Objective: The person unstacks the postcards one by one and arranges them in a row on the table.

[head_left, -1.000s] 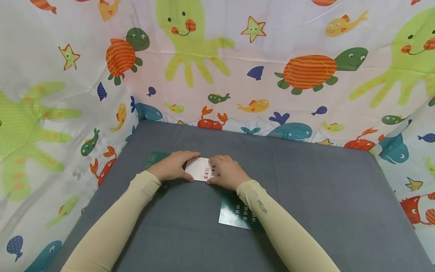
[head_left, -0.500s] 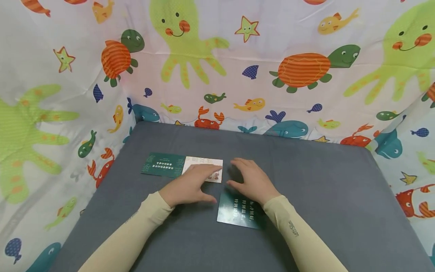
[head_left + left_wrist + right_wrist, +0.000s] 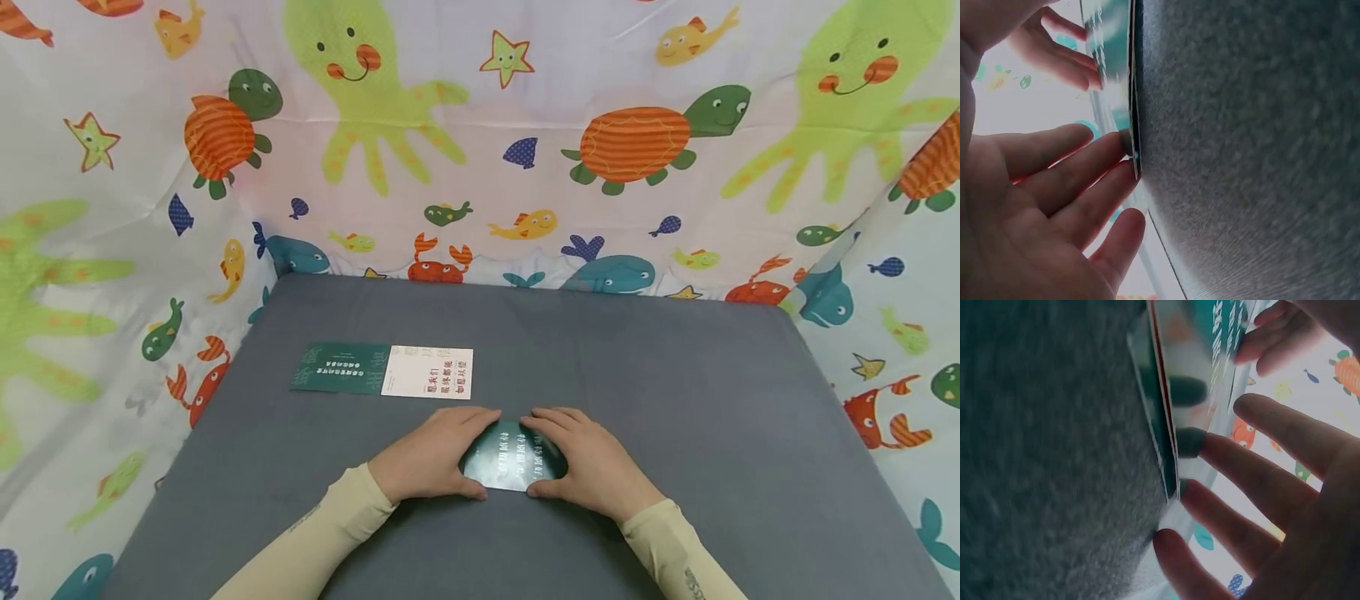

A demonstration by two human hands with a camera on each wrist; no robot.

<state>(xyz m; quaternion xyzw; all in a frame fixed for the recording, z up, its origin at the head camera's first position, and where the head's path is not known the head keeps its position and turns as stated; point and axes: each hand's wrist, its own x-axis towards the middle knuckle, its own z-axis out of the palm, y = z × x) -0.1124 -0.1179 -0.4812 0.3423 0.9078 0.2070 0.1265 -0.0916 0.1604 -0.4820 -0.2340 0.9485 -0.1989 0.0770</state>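
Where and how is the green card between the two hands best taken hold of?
Probably the green card is best taken by its left and right edges, one hand from each side. It looks thin, and its flat, glossy face offers little to grip; the left hand and right hand flank those edges.

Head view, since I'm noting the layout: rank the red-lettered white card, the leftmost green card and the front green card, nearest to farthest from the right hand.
1. Front green card: immediately left of the right hand.
2. Red-lettered white card: farther back, left.
3. Leftmost green card: at the white card's left edge.
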